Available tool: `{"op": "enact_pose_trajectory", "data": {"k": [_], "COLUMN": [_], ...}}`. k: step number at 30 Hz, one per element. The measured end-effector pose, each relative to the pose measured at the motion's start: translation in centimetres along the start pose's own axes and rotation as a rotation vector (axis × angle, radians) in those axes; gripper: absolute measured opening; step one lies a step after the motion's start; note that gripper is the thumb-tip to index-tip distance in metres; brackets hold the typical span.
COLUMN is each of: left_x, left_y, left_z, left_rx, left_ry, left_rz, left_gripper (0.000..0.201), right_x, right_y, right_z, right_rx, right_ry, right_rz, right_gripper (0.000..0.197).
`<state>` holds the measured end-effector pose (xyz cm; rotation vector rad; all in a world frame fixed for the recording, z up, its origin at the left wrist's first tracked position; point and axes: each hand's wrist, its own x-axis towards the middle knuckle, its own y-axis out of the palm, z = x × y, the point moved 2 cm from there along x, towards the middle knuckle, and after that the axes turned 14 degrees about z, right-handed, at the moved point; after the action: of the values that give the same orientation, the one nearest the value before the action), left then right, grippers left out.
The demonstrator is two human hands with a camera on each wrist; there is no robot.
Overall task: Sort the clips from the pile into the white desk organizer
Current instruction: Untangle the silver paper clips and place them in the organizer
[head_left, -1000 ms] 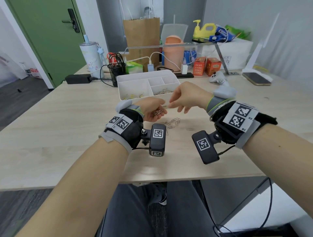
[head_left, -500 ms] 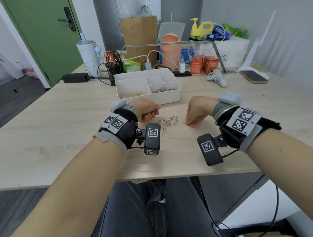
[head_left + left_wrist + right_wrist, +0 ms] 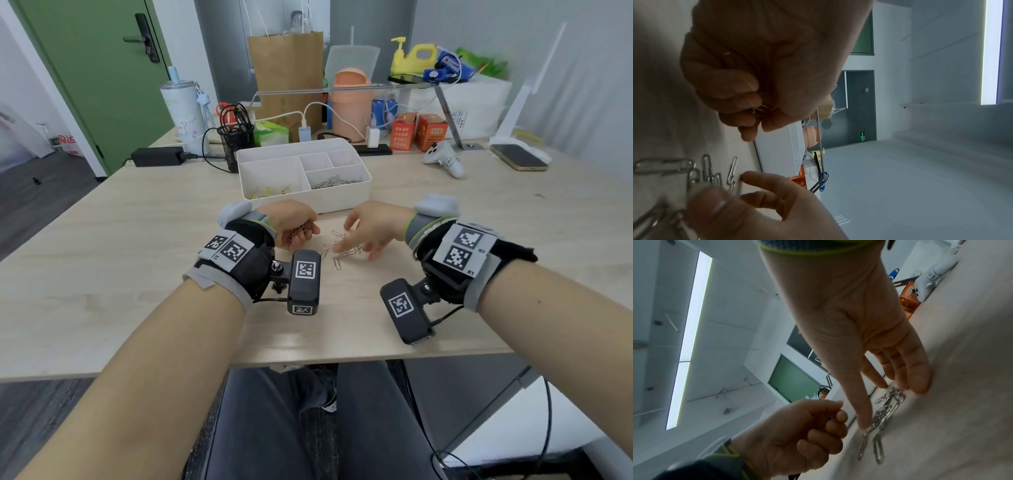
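A small pile of silver paper clips lies on the wooden desk just in front of the white desk organizer. My left hand hovers left of the pile, its fingers curled round a bunch of silver clips. The right hand is over the pile with straight, spread fingers, the fingertips touching the clips. The organizer holds yellow clips in its large left compartment and silver clips in the front right one.
Behind the organizer stand a black mesh pen cup, a power brick, chargers, a paper bag and orange boxes. A white controller and a phone lie at the back right.
My right hand left the left hand, came down right of the pile with curled fingers, and now spreads its fingers over the clips. The left hand sank slightly, still holding its clips.
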<state>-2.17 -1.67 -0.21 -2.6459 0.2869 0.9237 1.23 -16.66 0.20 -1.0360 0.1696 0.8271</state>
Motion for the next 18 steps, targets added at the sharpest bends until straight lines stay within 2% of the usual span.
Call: {"op": "enact_pose_trajectory", "data": {"k": [2, 6, 12, 18], "left_x": [0.0, -0.2, -0.2, -0.2], "left_y": [0.0, -0.1, -0.3, -0.5], "left_z": [0.0, 0.2, 0.7, 0.8], "left_rx": [-0.013, -0.010, -0.009, -0.007], "left_ry": [0.008, 0.004, -0.001, 0.005], "left_rz": [-0.016, -0.010, 0.010, 0.031], "left_gripper": [0.039, 0.041, 0.043, 0.043], "right_x": [0.1, 0.6, 1.1, 1.6], "right_y": [0.5, 0.7, 0.8, 0.8], "right_z": [0.7, 1.9, 2.6, 2.9], "right_rx": [-0.063, -0.146, -0.172, -0.201], "right_ry": [0.000, 0.018, 0.040, 0.042], "right_rz": [0.019, 0.006, 0.037, 0.051], "right_gripper": [0.061, 0.031, 0.009, 0.012]}}
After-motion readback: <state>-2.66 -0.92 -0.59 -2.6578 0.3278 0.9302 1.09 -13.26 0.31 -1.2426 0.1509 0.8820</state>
